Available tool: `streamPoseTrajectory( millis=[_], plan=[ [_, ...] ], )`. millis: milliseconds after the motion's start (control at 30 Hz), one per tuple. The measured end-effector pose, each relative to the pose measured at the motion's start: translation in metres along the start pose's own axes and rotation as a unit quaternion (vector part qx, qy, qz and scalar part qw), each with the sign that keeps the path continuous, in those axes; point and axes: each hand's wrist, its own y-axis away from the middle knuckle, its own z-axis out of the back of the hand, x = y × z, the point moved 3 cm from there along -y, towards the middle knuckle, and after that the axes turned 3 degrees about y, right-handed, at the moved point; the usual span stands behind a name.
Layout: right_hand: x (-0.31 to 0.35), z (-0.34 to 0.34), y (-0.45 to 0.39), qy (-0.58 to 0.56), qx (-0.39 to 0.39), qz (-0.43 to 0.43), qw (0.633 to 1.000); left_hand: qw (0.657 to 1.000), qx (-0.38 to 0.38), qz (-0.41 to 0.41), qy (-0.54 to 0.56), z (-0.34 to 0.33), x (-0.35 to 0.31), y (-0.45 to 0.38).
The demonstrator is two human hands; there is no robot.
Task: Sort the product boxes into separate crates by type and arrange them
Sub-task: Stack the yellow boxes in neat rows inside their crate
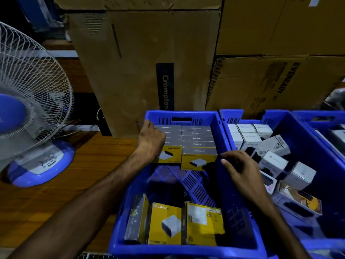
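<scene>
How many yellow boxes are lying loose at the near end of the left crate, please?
3: one yellow box at the near left standing on edge, one in the middle lying face up, one to its right. Others stand packed at the far end.

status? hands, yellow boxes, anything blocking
Left hand open, resting on stacked yellow boxes at far end of left crate. Right hand loosely curled, empty, over the crate wall. Three loose yellow boxes at near end. Nothing blocking.

Dim storeroom, wooden floor.
Stacked brown cartons far; white-and-blue table fan at left.
</scene>
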Motion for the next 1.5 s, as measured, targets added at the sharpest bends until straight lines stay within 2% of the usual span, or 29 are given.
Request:
streamPoseTrajectory(
  millis=[100,267,467,600,767,867,933,967,1067,1167,1267,1500],
  plan=[
    [-0.001,0.001,0.001,-0.019,-0.007,-0.011,1.0,1.0,-0.003,-0.005,-0.025,-0.001,-0.009,-0.001],
    [-0.002,0.001,0.001,-0.023,-0.011,-0.016,1.0,0.995,0.042,-0.036,-0.08,-0.027,-0.037,0.001],
    [-0.004,0.001,0.001,-0.029,-0.011,-0.021,0.999,0.995,0.048,-0.05,-0.072,-0.038,-0.058,-0.001],
    [-0.004,0.001,0.001,-0.034,-0.011,-0.022,0.999,0.997,0.035,-0.028,-0.061,-0.038,-0.053,0.002],
    [-0.007,0.003,0.001,-0.049,-0.005,-0.034,0.998,0.999,0.033,0.013,0.028,-0.022,-0.038,0.011],
    [-0.007,0.004,0.002,-0.05,-0.003,-0.036,0.998,0.99,0.011,0.051,0.134,-0.014,-0.039,0.03],
    [-0.005,0.005,0.002,-0.049,-0.003,-0.037,0.998,0.972,-0.037,0.055,0.226,-0.004,-0.048,0.045],
    [-0.005,0.006,0.002,-0.047,-0.003,-0.039,0.998,0.955,-0.03,0.055,0.289,-0.003,-0.056,0.054],
    [-0.005,0.006,0.003,-0.047,-0.004,-0.042,0.998,0.895,0.091,0.015,0.437,-0.015,-0.089,0.082],
    [-0.004,0.006,0.003,-0.048,-0.004,-0.047,0.998,0.866,0.209,-0.083,0.447,-0.031,-0.115,0.095],
    [-0.003,0.006,0.003,-0.041,-0.003,-0.048,0.998,0.797,0.305,-0.134,0.505,-0.033,-0.13,0.096],
    [-0.003,0.007,0.003,-0.043,-0.004,-0.052,0.998,0.751,0.325,-0.128,0.56,-0.03,-0.132,0.092]
  ],
)
